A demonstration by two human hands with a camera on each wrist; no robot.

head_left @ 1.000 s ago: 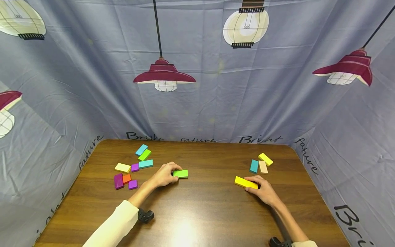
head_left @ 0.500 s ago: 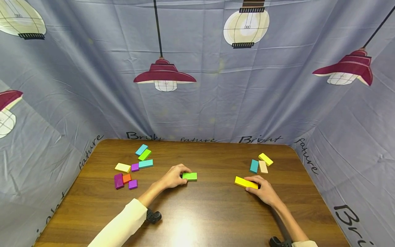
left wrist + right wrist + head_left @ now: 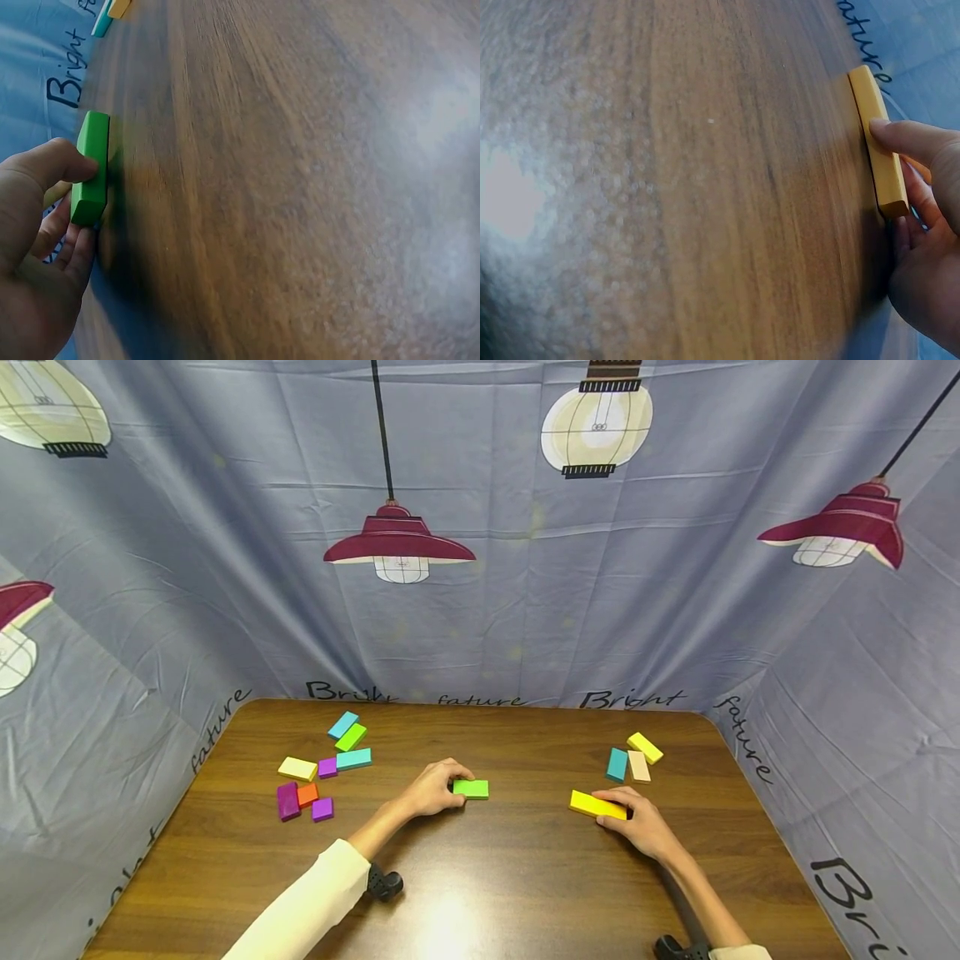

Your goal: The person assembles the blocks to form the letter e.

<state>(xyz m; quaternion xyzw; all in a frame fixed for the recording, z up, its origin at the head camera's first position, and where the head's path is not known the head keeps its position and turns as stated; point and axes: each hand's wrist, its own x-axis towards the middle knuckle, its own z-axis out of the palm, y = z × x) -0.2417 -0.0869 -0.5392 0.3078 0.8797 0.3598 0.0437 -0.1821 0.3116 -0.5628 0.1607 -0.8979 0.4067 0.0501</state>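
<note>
Near the middle of the table, my left hand [image 3: 435, 788] pinches a green rectangular block [image 3: 472, 789] between thumb and fingers. In the left wrist view the thumb lies along the near side of that green block [image 3: 91, 172], with the fingers behind it. To the right, my right hand [image 3: 641, 825] grips a longer yellow block [image 3: 596, 804] by its right end. The right wrist view has the thumb on the side of the yellow block [image 3: 881, 150], which sits close over the wood. A gap of bare wood separates the two held blocks.
At the table's left lie several loose blocks, among them a magenta one [image 3: 288, 801], an orange one [image 3: 307, 794] and a cyan one [image 3: 354, 759]. Behind my right hand are a teal block [image 3: 617, 764], a beige block [image 3: 639, 766] and another yellow block [image 3: 645, 747]. A curtain [image 3: 480, 635] borders the table [image 3: 510, 877].
My left hand has moved right with the green block, closer to the yellow one. The right hand and its yellow block have stayed in place.
</note>
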